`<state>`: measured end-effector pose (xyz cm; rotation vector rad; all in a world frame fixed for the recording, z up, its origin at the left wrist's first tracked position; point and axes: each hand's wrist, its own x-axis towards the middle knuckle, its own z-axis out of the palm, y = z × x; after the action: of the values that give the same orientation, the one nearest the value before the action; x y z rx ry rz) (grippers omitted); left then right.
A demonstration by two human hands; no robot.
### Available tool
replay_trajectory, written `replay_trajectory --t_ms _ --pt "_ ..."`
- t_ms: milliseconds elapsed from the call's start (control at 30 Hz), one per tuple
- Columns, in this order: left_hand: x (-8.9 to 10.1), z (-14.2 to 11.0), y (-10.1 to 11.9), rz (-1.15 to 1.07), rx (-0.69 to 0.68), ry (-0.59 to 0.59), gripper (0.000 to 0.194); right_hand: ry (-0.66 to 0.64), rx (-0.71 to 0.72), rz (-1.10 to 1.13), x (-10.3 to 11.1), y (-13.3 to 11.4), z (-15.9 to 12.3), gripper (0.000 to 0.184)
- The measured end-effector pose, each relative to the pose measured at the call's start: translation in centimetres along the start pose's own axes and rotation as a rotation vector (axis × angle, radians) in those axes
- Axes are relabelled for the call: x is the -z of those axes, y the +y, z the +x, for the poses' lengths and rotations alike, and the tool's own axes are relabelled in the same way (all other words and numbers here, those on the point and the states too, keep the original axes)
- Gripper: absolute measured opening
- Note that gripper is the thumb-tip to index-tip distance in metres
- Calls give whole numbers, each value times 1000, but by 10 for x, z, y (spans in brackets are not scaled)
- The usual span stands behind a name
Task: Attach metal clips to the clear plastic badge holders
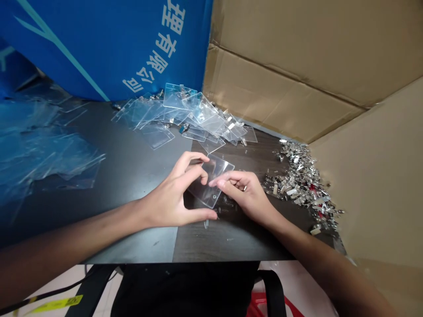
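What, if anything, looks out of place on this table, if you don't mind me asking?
The metal clips look spilled: they lie in a loose heap on the table against the cardboard, with strays near the right hand. The clear badge holders behind are piled askew.

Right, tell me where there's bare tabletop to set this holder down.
Bare dark tabletop lies between the loose plastic film and the left hand, below the clear badge holders. A narrower strip runs along the front edge. Crowded: the metal clip heap beside the right hand.
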<state>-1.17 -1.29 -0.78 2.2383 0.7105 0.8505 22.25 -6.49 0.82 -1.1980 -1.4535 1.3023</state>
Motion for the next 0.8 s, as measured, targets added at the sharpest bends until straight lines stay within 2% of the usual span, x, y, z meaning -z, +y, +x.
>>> replay_trajectory --t_ms 133,300,400,467,667,733,800 --pt "-1 3 8 -14 107 25 27 -29 52 -99 -5 -1 -5 23" --pt "0 5 13 -77 101 -6 20 -40 46 -168 -8 0 -7 25" --pt "0 5 9 -165 143 40 27 -75 0 -123 -6 -1 -6 26" --pt "-1 4 5 -243 182 71 33 -83 -6 -55 -3 -2 -3 34" --pt "0 5 1 -337 209 114 49 -16 -96 103 6 7 4 54" --pt "1 7 1 -356 248 115 55 11 -113 124 6 11 5 49" --pt "3 9 0 -380 291 119 60 18 -94 130 5 14 6 34"
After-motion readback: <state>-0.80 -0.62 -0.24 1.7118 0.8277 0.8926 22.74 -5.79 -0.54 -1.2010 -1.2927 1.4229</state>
